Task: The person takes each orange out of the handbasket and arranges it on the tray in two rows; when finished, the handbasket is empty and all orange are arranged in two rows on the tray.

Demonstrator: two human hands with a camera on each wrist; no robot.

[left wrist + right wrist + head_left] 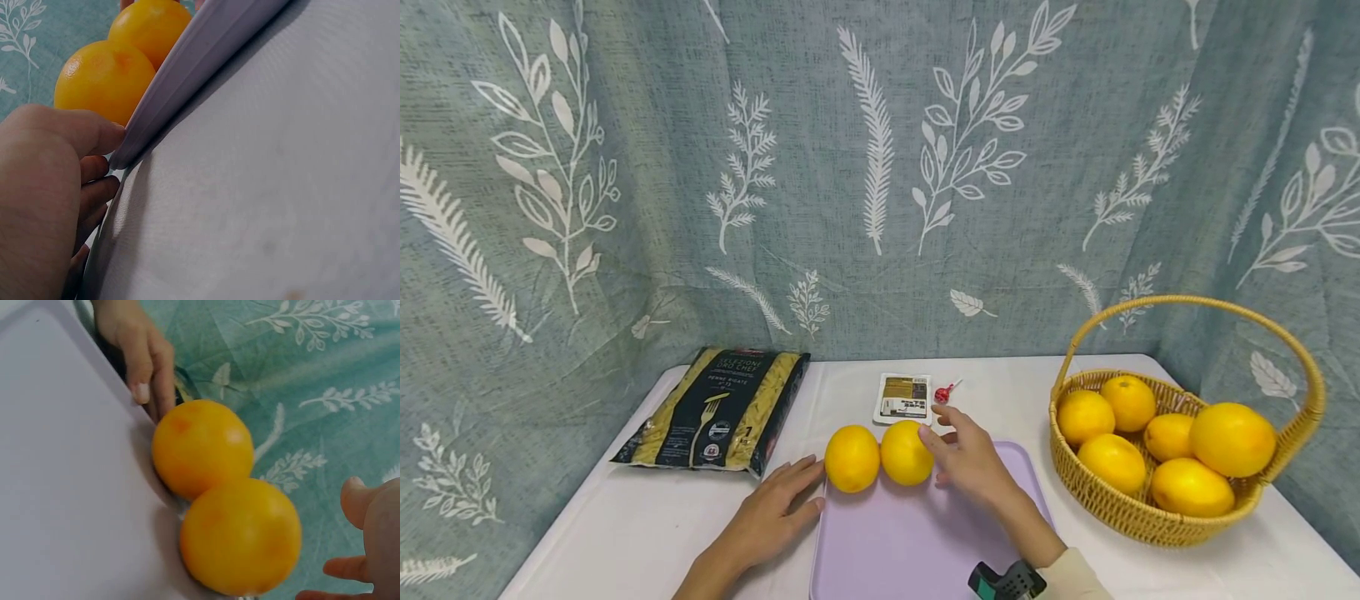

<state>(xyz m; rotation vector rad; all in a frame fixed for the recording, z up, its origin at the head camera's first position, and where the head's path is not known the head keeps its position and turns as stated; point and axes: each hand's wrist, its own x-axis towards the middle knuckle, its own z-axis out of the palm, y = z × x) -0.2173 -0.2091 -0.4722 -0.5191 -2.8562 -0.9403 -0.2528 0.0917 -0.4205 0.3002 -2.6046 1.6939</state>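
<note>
Two yellow-orange oranges sit side by side at the far left part of a lilac tray point(910, 550). Beside the left orange point(852, 459), my left hand point(771, 512) rests along the tray's left edge, thumb and fingertips at the rim. My right hand point(973, 458) is at the right side of the right orange point(907, 452), its fingers spread. In the right wrist view, a gap shows between the right hand's fingers point(350, 569) and that orange point(240, 537). Neither hand grips a fruit.
A wicker basket point(1138, 525) with a tall handle holds several more oranges at the right. A pasta bag point(715, 412) lies at the left. Behind the tray are a small white packet point(902, 398) and a red lollipop point(943, 394). A patterned curtain point(820, 167) hangs behind.
</note>
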